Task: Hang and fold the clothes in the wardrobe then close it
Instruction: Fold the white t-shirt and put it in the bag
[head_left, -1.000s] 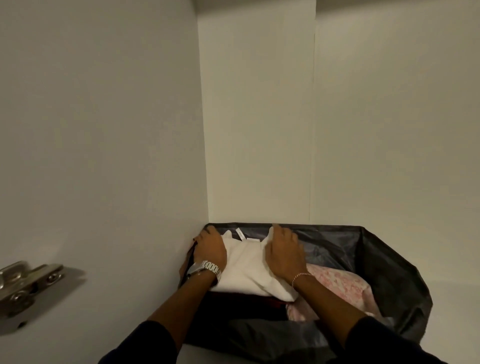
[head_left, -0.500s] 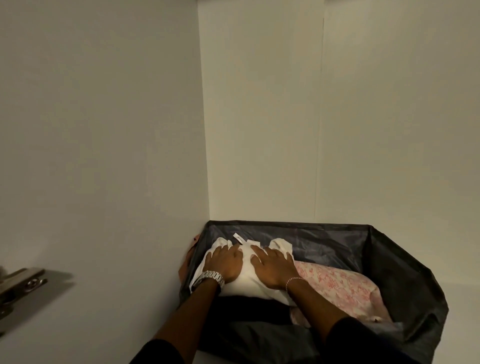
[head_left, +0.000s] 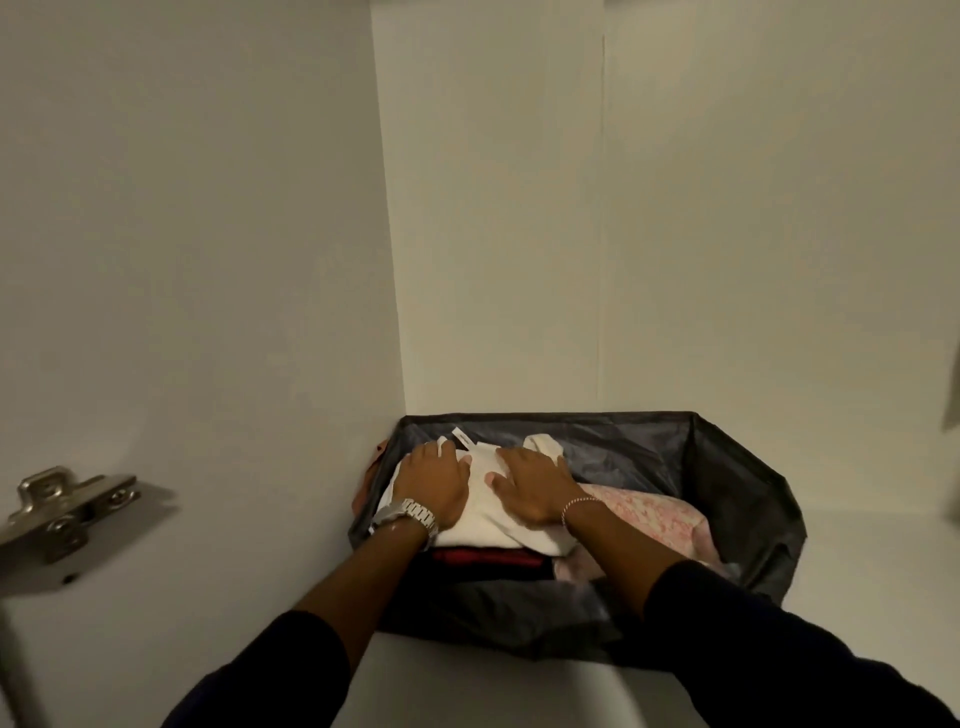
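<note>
Currently I am pressing the folded white garment (head_left: 488, 512) into the dark storage bin (head_left: 737, 483), left hand (head_left: 434, 475) and right hand (head_left: 532, 483) flat with fingers spread, pink clothes (head_left: 649, 514) just right of my fingers; wardrobe closing is outstanding.

A metal door hinge (head_left: 67, 512) is fixed to the white panel at the left.
</note>
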